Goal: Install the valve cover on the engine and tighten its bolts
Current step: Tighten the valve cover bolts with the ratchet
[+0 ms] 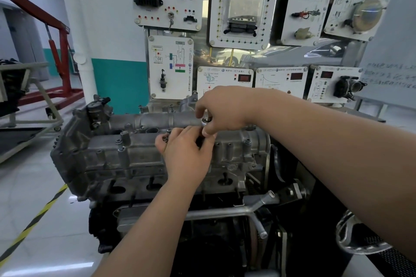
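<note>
The grey cast valve cover (139, 155) lies on top of the engine (162, 186) at the middle of the view. Several bolts (247, 141) stand in its flange holes. My right hand (222, 110) reaches in from the right and pinches a small silver socket tool (206, 121) held upright over the cover's middle. My left hand (186, 150) lies just below it on the cover, fingers curled round small dark bolts (166, 139). What the tool's tip sits on is hidden by my fingers.
A board of white training panels (243, 9) rises right behind the engine. A red engine hoist (60, 56) and a grey stand (33, 105) are at the left. Yellow-black tape (33, 222) crosses the glossy floor. A metal pipe (254, 207) juts from the engine's front.
</note>
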### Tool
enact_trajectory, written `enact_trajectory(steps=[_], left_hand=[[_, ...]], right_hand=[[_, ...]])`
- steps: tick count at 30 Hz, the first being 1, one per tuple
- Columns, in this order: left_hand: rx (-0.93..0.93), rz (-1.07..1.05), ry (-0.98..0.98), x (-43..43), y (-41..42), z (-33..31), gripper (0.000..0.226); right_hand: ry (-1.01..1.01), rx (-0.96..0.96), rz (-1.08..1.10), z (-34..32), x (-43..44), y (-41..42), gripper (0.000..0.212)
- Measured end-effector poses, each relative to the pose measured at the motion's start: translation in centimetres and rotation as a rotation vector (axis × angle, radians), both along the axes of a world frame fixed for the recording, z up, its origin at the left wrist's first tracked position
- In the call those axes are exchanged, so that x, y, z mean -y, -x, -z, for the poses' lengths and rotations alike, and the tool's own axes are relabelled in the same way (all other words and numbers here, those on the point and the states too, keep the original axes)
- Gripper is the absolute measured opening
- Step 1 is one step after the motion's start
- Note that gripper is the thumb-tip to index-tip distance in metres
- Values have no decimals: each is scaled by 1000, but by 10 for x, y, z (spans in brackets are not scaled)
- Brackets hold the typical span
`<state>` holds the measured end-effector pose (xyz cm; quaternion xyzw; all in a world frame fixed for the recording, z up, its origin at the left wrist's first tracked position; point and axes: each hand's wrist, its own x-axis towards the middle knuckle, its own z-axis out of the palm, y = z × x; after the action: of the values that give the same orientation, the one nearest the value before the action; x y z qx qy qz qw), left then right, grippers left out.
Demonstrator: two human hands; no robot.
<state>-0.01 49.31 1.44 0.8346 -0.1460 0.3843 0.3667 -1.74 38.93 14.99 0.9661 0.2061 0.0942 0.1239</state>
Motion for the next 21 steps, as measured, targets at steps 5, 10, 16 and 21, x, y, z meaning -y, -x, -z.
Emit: enact_trajectory(steps=[5, 10, 16, 21], left_hand=[[-23, 51, -31, -4, 3, -3, 20], [70, 237, 137, -28, 9, 3, 19], [54, 44, -21, -74, -6, -1, 11], [298, -38, -373, -103, -27, -20, 30]], right_hand=[[-12, 4, 18, 0, 2, 0, 44], [-89, 10, 33, 2, 4, 3, 43], [-194, -16, 50, 4, 9, 5, 38], [-196, -89, 24, 20, 18, 8, 40]])
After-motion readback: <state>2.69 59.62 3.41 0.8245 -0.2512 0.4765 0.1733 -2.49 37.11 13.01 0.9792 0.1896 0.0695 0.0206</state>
